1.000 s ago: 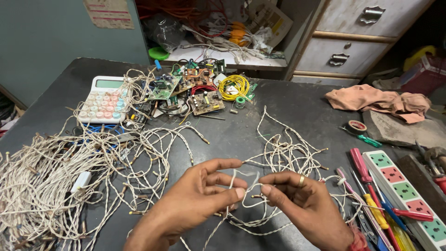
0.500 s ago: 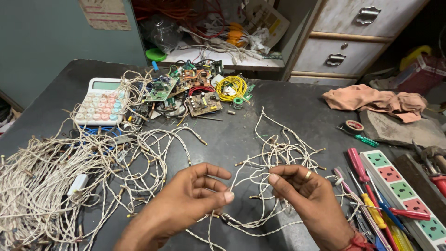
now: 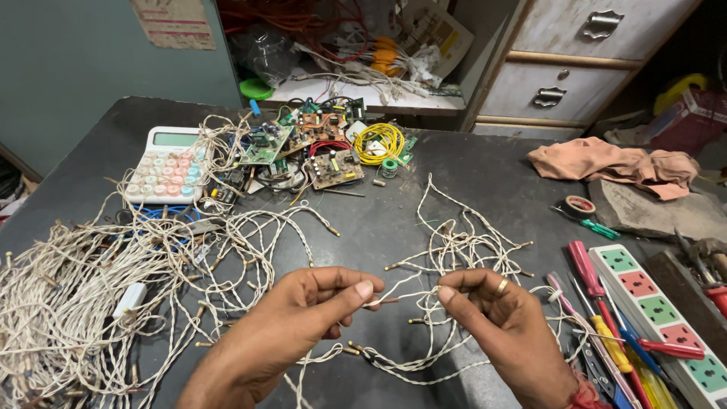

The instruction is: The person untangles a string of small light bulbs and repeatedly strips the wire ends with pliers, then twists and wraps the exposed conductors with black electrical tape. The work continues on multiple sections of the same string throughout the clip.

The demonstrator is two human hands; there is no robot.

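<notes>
Head view showed us the twisted white wire string (image 3: pixel 409 291) stretched in a short span between our two hands, low over the dark desk (image 3: pixel 469 182), its tail looping beneath our wrists and up into the loose bundle (image 3: pixel 462 246) just behind. Our left hand (image 3: pixel 303 318) had its grip narrow, thumb and forefinger pinched on the wire beside a small brown-tipped bulb; our right hand (image 3: pixel 503 318), ring on one finger, pinched the same strand a little further along. To do this well, we judged, the span should be kept taut but not strained, the pinches close to the bulb so the thin leads did not kink, and the slack kept from catching the bundle. Farther left lay the big tangled heap of wire (image 3: pixel 83 303); to the right sat the screwdrivers (image 3: pixel 598 295) and a power strip (image 3: pixel 666 310). Beyond were circuit boards (image 3: pixel 318 148), a yellow wire coil (image 3: pixel 379 142), a calculator (image 3: pixel 166 163) and a crumpled cloth (image 3: pixel 613 163).
</notes>
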